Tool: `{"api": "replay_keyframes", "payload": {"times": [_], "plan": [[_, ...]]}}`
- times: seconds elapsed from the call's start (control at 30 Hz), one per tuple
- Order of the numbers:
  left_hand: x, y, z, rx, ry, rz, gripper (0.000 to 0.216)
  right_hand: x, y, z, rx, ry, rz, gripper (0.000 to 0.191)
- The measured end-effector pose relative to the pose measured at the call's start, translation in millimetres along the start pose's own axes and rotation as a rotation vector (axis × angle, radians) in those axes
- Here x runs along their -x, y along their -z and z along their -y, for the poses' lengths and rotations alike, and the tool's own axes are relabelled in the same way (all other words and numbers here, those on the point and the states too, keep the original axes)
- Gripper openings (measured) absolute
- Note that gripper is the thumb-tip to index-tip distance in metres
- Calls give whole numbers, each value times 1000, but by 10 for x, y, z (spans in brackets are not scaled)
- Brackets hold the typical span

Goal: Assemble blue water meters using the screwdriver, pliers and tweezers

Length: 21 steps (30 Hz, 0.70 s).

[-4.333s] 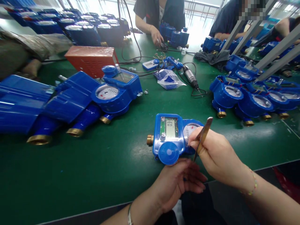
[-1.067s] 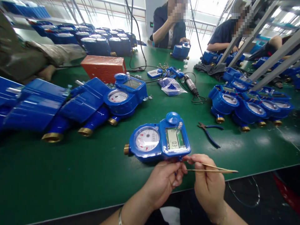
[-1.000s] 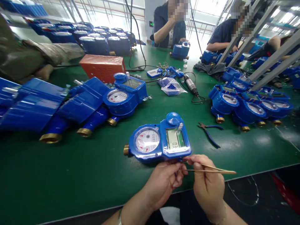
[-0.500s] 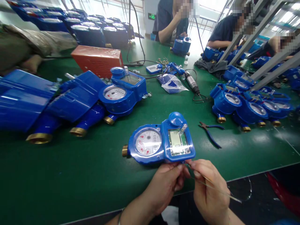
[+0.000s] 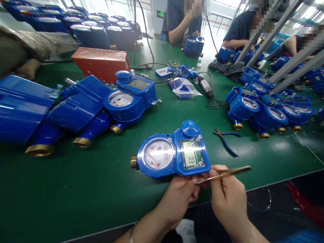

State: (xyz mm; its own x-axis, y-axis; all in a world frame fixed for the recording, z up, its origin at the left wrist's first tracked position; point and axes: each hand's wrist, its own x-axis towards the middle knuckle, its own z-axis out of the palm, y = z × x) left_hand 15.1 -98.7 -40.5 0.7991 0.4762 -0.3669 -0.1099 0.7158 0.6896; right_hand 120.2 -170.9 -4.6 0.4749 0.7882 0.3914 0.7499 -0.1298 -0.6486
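Observation:
A blue water meter (image 5: 178, 162) lies on the green table with its round dial and display facing up; characters show on the display. My left hand (image 5: 176, 197) is closed at the meter's near edge, thumb and fingertips together; what they pinch is hidden. Thin brass-coloured tweezers (image 5: 236, 171) are held in my right hand (image 5: 229, 194). Their tips reach toward my left fingertips, and the back end points right and slightly up. Right of the meter rest pliers (image 5: 220, 133) with blue handles.
More blue meters stand at the left (image 5: 130, 108) and right (image 5: 243, 105). Behind are an orange-red box (image 5: 101, 64), a plastic bag (image 5: 186, 88), a corded tool (image 5: 205, 86) and cables. Several people sit beyond; grey metal bars (image 5: 264, 35) slant across the right.
The tweezers have swung up from sloping down to the right, as my right hand turned. Characters on the meter's display have changed. My left hand stays at the meter's near edge.

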Motion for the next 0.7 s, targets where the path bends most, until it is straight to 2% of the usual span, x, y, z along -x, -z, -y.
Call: {"api": "replay_keyframes", "payload": {"times": [0.17, 0.23, 0.3, 0.47, 0.53, 0.63, 0.7], "plan": [[-17, -12, 4, -64, 38, -37, 30, 5, -68, -198, -425, -452, 105, 21], [-22, -12, 16, -49, 45, -55, 33, 1, -122, -288, -626, -577, 94, 23], [-24, -7, 28, -40, 51, -64, 34, -17, -169, -346, -773, -637, 89, 24], [-21, 18, 47, -40, 57, -52, 31, -54, -199, -332, -888, -657, 144, 31], [-20, 20, 44, -39, 49, -36, 33, -23, -183, -307, -873, -644, 101, 28], [-17, 8, 24, -9, 52, -46, 30, 53, -142, -271, -644, -514, -32, 21], [-15, 1, 8, 6, 56, -55, 30, 90, -114, -242, -450, -368, -56, 19]]}}
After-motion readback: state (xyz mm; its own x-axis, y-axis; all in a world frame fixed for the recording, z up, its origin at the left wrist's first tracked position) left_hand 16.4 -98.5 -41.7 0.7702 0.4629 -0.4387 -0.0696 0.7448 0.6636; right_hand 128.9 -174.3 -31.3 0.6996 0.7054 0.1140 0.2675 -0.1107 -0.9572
